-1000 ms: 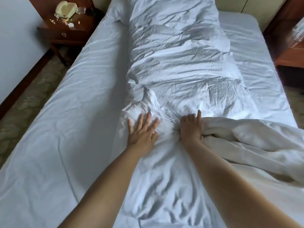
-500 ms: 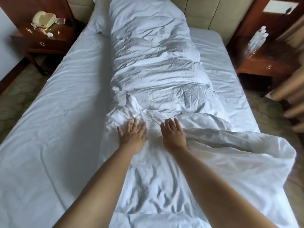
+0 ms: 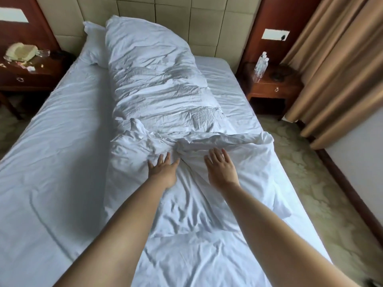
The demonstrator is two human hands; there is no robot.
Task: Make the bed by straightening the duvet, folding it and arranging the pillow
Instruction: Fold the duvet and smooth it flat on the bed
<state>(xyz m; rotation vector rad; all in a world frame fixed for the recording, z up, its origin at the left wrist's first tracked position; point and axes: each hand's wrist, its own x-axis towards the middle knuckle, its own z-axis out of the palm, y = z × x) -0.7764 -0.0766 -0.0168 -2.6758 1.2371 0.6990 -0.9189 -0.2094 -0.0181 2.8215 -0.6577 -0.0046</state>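
Observation:
A crumpled white duvet (image 3: 157, 83) lies in a long narrow strip down the middle of the bed (image 3: 58, 141), from the headboard to the near half. Its near part is bunched into a ridge of folds. My left hand (image 3: 163, 170) rests flat on the duvet just below that ridge, fingers spread. My right hand (image 3: 220, 168) lies flat beside it to the right, fingers together, holding nothing. A white pillow (image 3: 93, 48) lies at the head of the bed, left of the duvet and partly hidden by it.
A padded beige headboard (image 3: 165, 15) backs the bed. A wooden nightstand (image 3: 29, 75) with small clutter stands at the left. Another nightstand (image 3: 275, 85) carries water bottles (image 3: 261, 65) at the right. Tan curtains (image 3: 342, 65) hang at the right above patterned carpet (image 3: 310, 183).
The view has lifted and shifted right, showing headboard and curtains. My right hand has let go of the bunched duvet and now lies flat; both hands have slid apart across the duvet.

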